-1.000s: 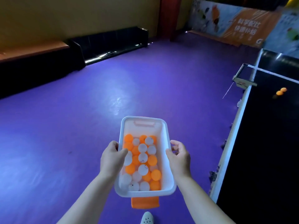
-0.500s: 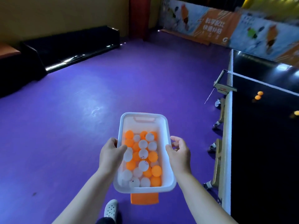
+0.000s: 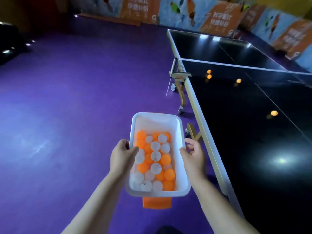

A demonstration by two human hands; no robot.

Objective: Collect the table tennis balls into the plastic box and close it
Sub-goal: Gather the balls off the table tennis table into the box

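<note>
Counter (image 3: 253, 132), black and glossy, fills the right side, its pale edge running just right of the right hand (image 3: 194, 156). A net (image 3: 236, 65) crosses it, clamped to a post (image 3: 179, 71) at the near corner. Four orange loose balls (image 3: 274, 113) lie on the counter on this side of the net: two close together by the post end of the net, a third a little farther along, and a fourth nearer, well apart from the others. Purple floor (image 3: 67, 115) spreads to the left and ahead, with orange and blue banners (image 3: 219, 16) along the far wall and wheeled legs (image 3: 181, 98) under the counter. One white box (image 3: 157, 119), lid off, is held in the air over the floor, beside the counter's edge. Both hands grip it by its long sides: the left hand (image 3: 122, 156) curls over the left rim with its thumb inside, hiding a few balls, and the right hand clasps the right rim, fingers curled beneath. Balls (image 3: 155, 155) in the box, orange and white in about equal share, come to about two dozen; they are piled, so an exact count cannot be told. One flat orange piece (image 3: 157, 202) sticks out from under the box's near end.
</note>
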